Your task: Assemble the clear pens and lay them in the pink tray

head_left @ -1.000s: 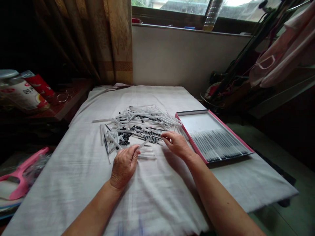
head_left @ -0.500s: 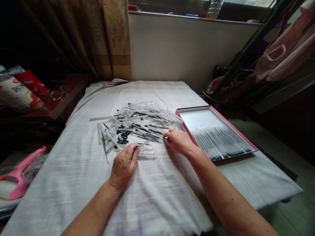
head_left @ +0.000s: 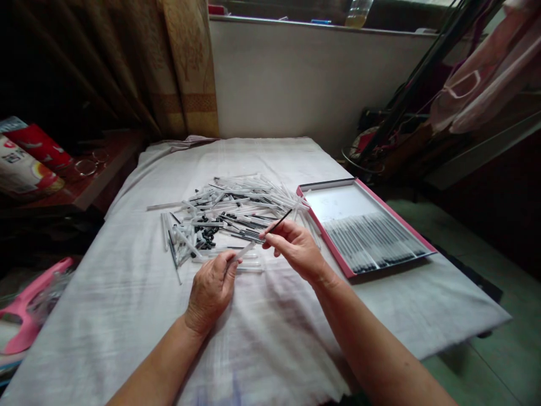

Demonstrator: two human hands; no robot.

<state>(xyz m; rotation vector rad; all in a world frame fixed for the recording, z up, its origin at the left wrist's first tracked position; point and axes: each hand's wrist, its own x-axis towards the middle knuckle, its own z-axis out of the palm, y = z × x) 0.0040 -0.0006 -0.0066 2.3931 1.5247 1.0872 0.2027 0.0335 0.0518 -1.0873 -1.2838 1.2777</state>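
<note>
My left hand (head_left: 212, 290) is closed around a clear pen barrel (head_left: 245, 250), whose free end points up and to the right. Between the thumb and fingers of my right hand (head_left: 295, 248) is a thin black pen refill (head_left: 281, 221), slanting upward. The refill's lower end is close to the barrel's open end; whether they touch I cannot tell. Beyond both hands lies a loose pile of clear barrels (head_left: 270, 189), black refills (head_left: 247, 232) and small black caps (head_left: 208, 235). Some barrels lie just behind my left hand.
An open box (head_left: 325, 228) with pink sides, on the right, holds a row of pens (head_left: 376, 242). A white cloth (head_left: 270, 349) covers the table. Left are a pink-handled object (head_left: 36, 304) and a side table (head_left: 99, 183) with packages; a curtain (head_left: 190, 67) hangs behind.
My right hand has lifted a black refill from the pile and brought it left toward the barrel. My left hand keeps its hold on the barrel. The view has shifted slightly.
</note>
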